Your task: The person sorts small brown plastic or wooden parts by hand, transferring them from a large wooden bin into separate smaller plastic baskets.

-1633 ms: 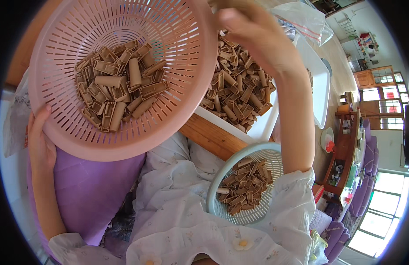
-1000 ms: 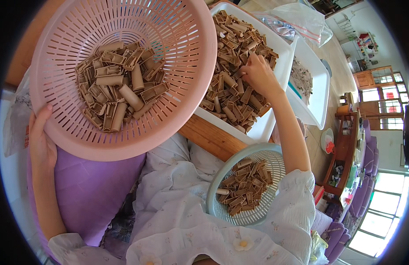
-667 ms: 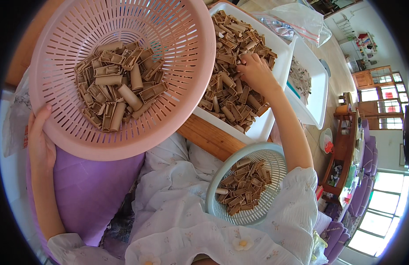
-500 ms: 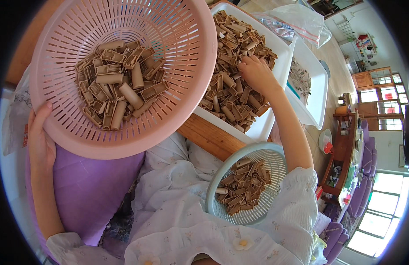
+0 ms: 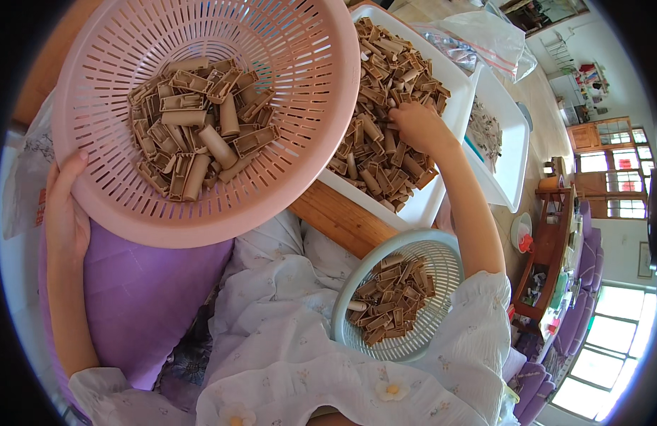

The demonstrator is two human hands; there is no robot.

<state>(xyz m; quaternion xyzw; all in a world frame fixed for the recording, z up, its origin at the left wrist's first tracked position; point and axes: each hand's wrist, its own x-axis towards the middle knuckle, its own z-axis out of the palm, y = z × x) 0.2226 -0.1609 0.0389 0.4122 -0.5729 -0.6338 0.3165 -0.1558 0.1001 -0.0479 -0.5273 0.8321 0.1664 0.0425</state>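
Observation:
My left hand (image 5: 67, 202) is closed on the rim of a large pink slotted plastic basket (image 5: 300, 177), thumb over the edge. Inside it lies a heap of hollow brown plastic pieces (image 5: 215, 145), some half-round, some open like channels. My right hand (image 5: 422, 128) reaches into a bigger heap of the same brown pieces (image 5: 374, 160) in a white tray (image 5: 422, 207). Its fingers curl down among them; what they hold, if anything, is hidden. By my right elbow, a grey-blue basket (image 5: 337, 312) contains smaller-looking brown pieces (image 5: 389, 302).
Beyond the tray, a second white tray (image 5: 514, 167) has thin pale scraps in it. A clear plastic bag (image 5: 488, 39) lies behind. A wooden edge (image 5: 346, 219) runs below the first tray. A purple cushion (image 5: 140, 291) is under the pink basket, beside my lap.
My right hand has moved slightly down and to the right within the heap, fingers deeper among the pieces. The pink basket appears shifted a little up and right, my left hand still on its rim.

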